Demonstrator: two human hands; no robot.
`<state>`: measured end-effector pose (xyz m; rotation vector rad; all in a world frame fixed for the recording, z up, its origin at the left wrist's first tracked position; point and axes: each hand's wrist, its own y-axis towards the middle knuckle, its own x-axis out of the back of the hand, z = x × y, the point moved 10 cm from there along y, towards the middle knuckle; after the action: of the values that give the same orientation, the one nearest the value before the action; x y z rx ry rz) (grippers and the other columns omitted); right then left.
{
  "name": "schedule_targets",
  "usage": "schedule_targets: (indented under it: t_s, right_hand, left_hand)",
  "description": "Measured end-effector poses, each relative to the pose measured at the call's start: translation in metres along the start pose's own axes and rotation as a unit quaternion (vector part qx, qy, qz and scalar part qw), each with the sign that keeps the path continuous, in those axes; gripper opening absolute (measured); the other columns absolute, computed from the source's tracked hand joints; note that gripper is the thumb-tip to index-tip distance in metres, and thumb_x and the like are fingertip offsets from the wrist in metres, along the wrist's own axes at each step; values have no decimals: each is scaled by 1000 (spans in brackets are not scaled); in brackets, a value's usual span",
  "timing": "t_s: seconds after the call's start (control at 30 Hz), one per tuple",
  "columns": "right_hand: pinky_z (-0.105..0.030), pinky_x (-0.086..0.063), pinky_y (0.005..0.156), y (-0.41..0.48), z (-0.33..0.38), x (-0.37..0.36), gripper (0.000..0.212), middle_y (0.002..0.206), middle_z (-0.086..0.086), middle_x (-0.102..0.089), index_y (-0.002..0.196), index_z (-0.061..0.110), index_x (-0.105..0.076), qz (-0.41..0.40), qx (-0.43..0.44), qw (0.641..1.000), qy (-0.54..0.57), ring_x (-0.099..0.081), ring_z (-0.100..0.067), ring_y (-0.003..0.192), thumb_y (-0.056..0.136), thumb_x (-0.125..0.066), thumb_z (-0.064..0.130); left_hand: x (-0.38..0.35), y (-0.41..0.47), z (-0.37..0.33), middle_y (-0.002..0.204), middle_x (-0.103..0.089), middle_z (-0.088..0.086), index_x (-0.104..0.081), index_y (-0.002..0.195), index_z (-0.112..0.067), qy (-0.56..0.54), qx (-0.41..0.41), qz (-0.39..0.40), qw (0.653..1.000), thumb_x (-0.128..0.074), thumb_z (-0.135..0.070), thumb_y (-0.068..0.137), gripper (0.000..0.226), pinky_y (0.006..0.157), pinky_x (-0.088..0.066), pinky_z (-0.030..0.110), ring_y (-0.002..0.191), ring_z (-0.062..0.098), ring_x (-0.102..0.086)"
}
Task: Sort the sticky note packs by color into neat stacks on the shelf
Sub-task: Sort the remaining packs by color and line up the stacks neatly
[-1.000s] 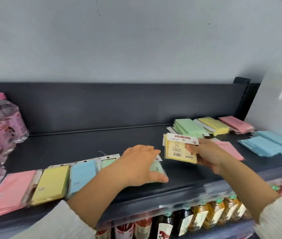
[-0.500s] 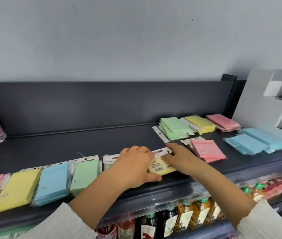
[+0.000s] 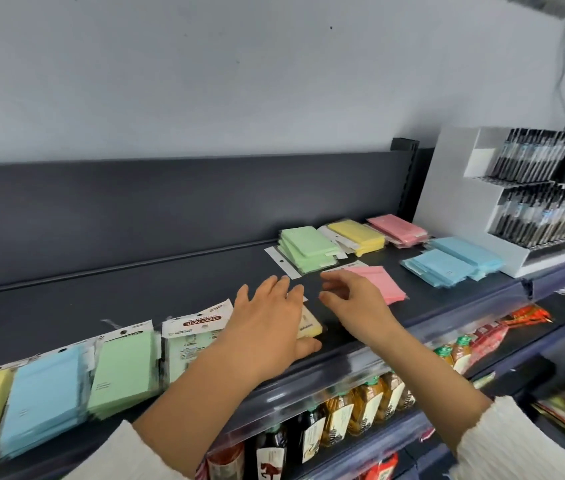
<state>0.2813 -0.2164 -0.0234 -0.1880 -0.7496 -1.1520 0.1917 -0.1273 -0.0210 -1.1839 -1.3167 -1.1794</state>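
1 pale-yellow film-wrapped sticky note pack [image 3: 310, 328] lies under the left hand [image 3: 267, 320], whose fingers press flat without gripping. The right hand [image 3: 353, 299] hovers just beside them, loosely curled and empty. Likely light, slick and bendy, so pinch its edges.

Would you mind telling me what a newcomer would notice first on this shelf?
Two bare hands at the front of the shelf: the left hand presses a yellow pack flat, the right hand hovers open beside it. Beyond them, the green stack, yellow stack, pink stack and blue stack sit rightward.
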Motion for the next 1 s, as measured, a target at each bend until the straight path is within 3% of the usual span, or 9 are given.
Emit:
schedule_targets:
  t_s: [0.1, 0.17, 0.27, 0.37, 0.57, 0.67, 0.77, 0.9, 1.0]
  right_hand:
    - [-19, -38, 88, -2, -9, 29, 35, 120, -3, -59, 124, 14, -59, -95, 9, 991, -90, -54, -15, 108, 89, -61, 17]
    - [-28, -35, 97, -2, -14, 45, 41, 128, -5, -52, 127, 17, -57, -143, 8, 972, -185, -44, -22, 119, 88, -62, 26]
    - [-38, -23, 110, 8, -40, 47, 67, 146, -9, -35, 139, 19, -42, -89, -54, 956, -275, -29, -29, 135, 82, -66, 45]
    - [-42, -29, 111, 14, -62, 40, 88, 151, -12, -29, 146, 15, -28, -25, -122, 964, -235, -29, -32, 137, 77, -67, 54]
    - [-41, -36, 106, 18, -70, 48, 95, 146, -12, -37, 147, 13, -21, -22, -134, 971, -198, -34, -31, 134, 73, -71, 45]
    - [-38, -35, 107, 25, -77, 52, 97, 148, -10, -36, 148, 16, -21, 25, -130, 976, -173, -34, -28, 134, 71, -74, 44]
    - [-32, -32, 106, 34, -84, 53, 95, 150, -5, -33, 148, 18, -21, 87, -108, 982, -131, -34, -23, 135, 74, -72, 50]
    - [-27, -30, 100, 49, -95, 65, 73, 150, -2, -36, 147, 17, -27, 131, -118, 984, 38, -37, -19, 134, 88, -56, 50]
    - [-28, -34, 103, 59, -102, 65, 63, 145, -2, -42, 145, 16, -33, 166, -113, 977, 67, -42, -18, 128, 90, -58, 36]
  left_hand:
    - [2, 2, -18, 159, -10, 2, -21, 149, -18, -19, -40, -35, 998, -44, -52, 93, 69, 119, -8, 42, 146, 17, -5]
    - [2, 2, -30, 157, -21, 2, -36, 143, -18, -32, -73, -46, 996, -42, -47, 96, 56, 118, -15, 38, 144, 17, -18]
    - [1, 3, -39, 146, -42, 1, -54, 131, -16, -30, -100, -47, 993, -42, -41, 97, 43, 110, -31, 37, 132, 19, -40]
    - [2, 7, -37, 132, -55, 2, -57, 124, -15, -26, -90, -51, 994, -41, -38, 98, 38, 102, -40, 39, 122, 21, -49]
    - [-1, 19, -37, 126, -58, 3, -55, 124, -14, -65, -64, -51, 995, -41, -31, 99, 34, 97, -43, 39, 117, 22, -49]
    - [-6, 37, -46, 120, -61, 7, -57, 120, -13, -100, -46, -31, 993, -40, -15, 97, 28, 93, -46, 41, 110, 24, -54]
    - [-15, 56, -54, 112, -62, 11, -59, 114, -11, -130, -5, 9, 991, -38, -12, 96, 27, 87, -49, 44, 100, 29, -58]
    - [-23, 83, -64, 110, -62, 8, -57, 111, -10, -100, 72, 32, 992, -38, -30, 100, 30, 85, -49, 40, 99, 27, -58]
    - [-27, 95, -63, 105, -62, 2, -53, 111, -16, -134, 174, 17, 975, -41, -54, 94, 43, 82, -49, 38, 97, 23, -58]
